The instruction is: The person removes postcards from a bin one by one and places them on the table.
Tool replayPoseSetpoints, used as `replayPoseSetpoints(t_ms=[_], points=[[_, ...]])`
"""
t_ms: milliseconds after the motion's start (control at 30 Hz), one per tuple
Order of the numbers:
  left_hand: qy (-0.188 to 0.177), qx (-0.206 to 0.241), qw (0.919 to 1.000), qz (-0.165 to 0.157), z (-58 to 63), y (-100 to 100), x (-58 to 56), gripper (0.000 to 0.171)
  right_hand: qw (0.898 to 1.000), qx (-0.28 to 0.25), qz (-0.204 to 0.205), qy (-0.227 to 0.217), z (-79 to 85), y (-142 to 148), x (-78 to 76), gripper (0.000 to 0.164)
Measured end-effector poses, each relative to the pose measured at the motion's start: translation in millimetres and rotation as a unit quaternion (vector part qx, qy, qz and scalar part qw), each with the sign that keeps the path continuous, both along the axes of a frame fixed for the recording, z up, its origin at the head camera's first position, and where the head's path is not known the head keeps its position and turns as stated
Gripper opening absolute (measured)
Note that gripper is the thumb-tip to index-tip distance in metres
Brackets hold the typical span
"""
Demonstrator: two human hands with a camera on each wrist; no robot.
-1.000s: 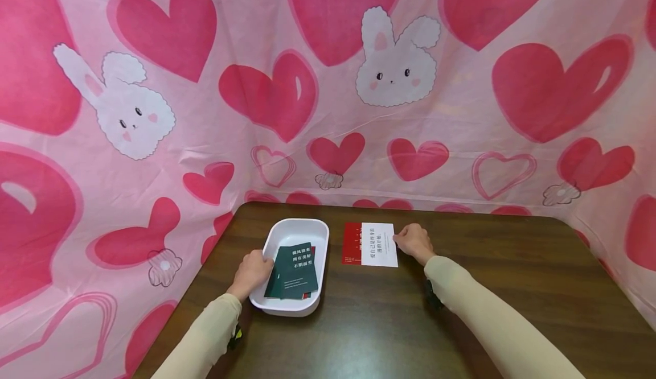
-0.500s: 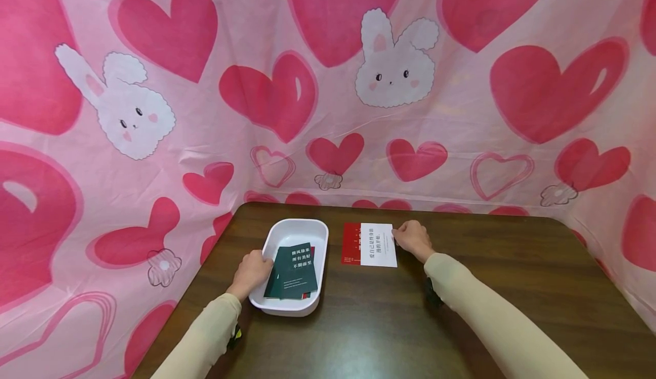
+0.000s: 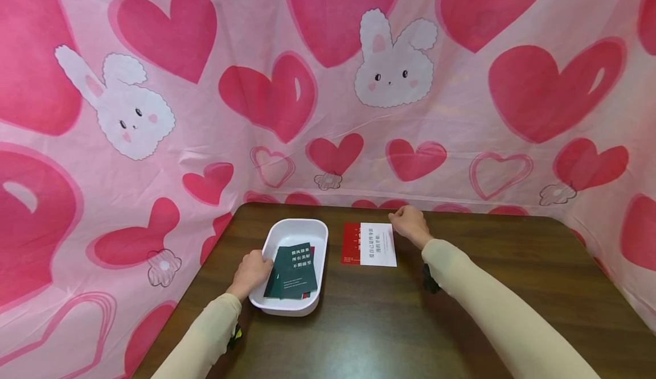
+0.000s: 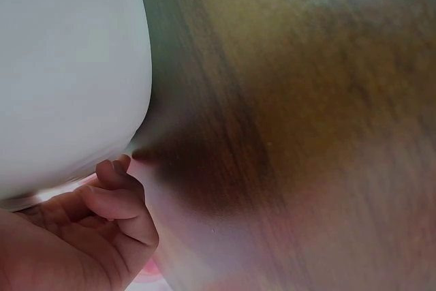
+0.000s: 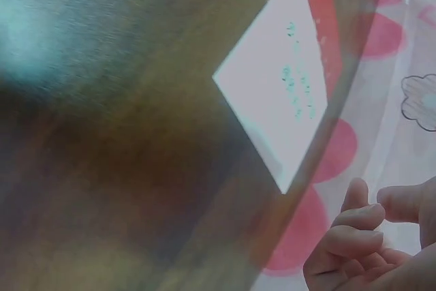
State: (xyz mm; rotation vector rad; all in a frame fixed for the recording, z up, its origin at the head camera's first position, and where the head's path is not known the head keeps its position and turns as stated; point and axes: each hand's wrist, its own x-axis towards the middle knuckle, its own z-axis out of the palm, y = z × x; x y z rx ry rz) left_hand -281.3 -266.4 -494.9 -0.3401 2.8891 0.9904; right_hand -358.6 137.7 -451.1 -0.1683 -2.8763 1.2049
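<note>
My left hand (image 3: 253,272) grips the left rim of a white plastic tray (image 3: 303,312). In the left wrist view its curled fingers (image 4: 116,199) lie against the tray's outer side. Inside the tray lies a small stack of printed cards, a dark green card (image 3: 291,276) on top and red edges showing beneath. On the table to the right, a white card (image 3: 379,245) with printed characters overlaps a red card (image 3: 351,244). My right hand (image 3: 411,223) is at the far right corner of the white card, fingers loosely curled and nothing between thumb and fingertips (image 5: 359,217).
The brown wooden table (image 3: 359,322) reaches back to a pink cloth (image 3: 328,111) printed with hearts and rabbits, which hangs behind and at both sides. The tray stands near the table's left edge, with the two cards a short way to its right.
My right hand has left the white card's right edge, moving slightly up and away. Left hand, tray and cards stay in place.
</note>
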Motion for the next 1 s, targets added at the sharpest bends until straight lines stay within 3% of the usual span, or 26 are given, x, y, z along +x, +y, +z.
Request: replayPoseSetpoints(t_ms=[300,567,700,1000], points=[[0.003,0.002,1.0000,-0.003,0.3,-0.1,0.1,0.034,1.000,0.006,0.024,0.018,19.6,-2.5,-13.0,0.039],[0.003,0.003,1.0000,-0.001,0.1,0.0,0.4,0.034,0.996,0.012,0.053,0.077,39.4,-6.6,-16.9,0.036],[-0.001,0.005,1.0000,0.000,-0.7,0.1,0.3,0.034,0.994,0.032,0.059,0.081,49.3,-9.4,-18.0,0.032],[0.002,0.002,1.0000,0.001,-0.3,-0.3,0.3,0.034,0.993,0.025,0.076,0.088,71.3,-22.4,-17.9,0.034]])
